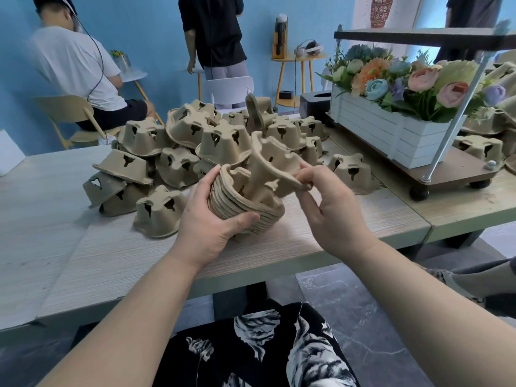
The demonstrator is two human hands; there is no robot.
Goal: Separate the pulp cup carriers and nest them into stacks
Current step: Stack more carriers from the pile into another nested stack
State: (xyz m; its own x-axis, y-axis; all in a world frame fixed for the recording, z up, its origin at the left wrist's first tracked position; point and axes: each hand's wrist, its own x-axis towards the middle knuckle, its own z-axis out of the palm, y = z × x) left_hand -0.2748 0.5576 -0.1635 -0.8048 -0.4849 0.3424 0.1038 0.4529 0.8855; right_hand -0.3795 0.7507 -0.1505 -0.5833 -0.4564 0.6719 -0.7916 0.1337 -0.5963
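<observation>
Blue walls [156,51], dark marbled floor [363,317], pale wood-grain table [97,247], white chair [229,89], small round yellow-legged side table [300,58].

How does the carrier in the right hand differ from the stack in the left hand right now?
The carrier is a single piece; the stack is many nested layers. The carrier tilts steeply, one end dipping into the stack; the stack sits low by the table. The right hand pinches the carrier's rim; the left hand wraps the stack's side. Both are tan pulp.
</observation>
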